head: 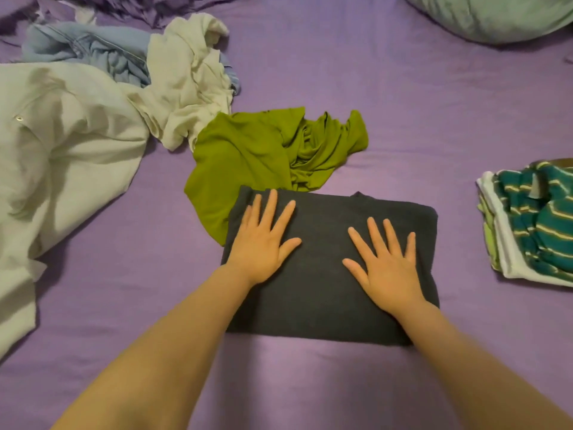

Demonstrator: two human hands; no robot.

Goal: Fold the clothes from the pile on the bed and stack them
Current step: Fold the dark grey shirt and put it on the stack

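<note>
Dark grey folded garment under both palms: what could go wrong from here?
1. The dark grey garment overlaps the edge of the crumpled green shirt; lifting it may drag the green one along.
2. Left hand and right hand lie flat on top, gripping nothing; a careless pickup could undo the fold.
3. The stack at right looks uneven, its striped top piece rumpled; another layer might sit crooked or slide.
</note>
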